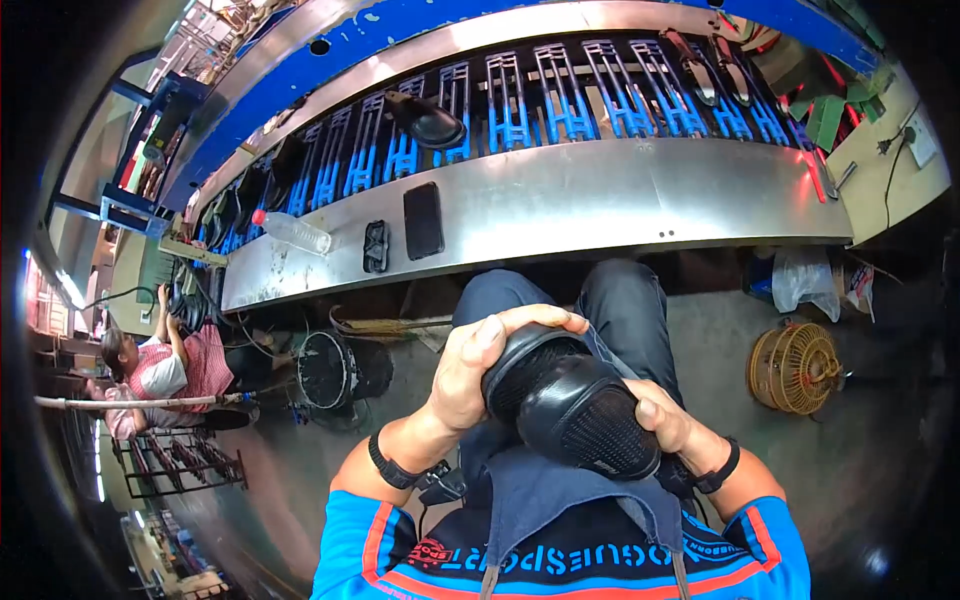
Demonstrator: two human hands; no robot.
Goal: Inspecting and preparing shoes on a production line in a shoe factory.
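Above my lap, two rounded black shoe parts with perforated surfaces are held close together; they look like a pair of black shoes. My left hand [470,370] grips the farther black shoe [535,362], thumb on its near left side and fingers curled over its top edge. The nearer black shoe [590,420] overlaps it, and my right hand [668,422] is closed on its right side, with some fingers hidden behind. A dark apron [560,495] lies under them over my lap.
Beyond my knees runs a metal ledge [600,195] carrying a phone [423,220], a small black case [376,246] and a clear bottle [295,232]. Blue racks [510,110] behind it bear a black shoe [428,120]. A round wicker basket [795,368] stands right; a co-worker [175,365] sits left.
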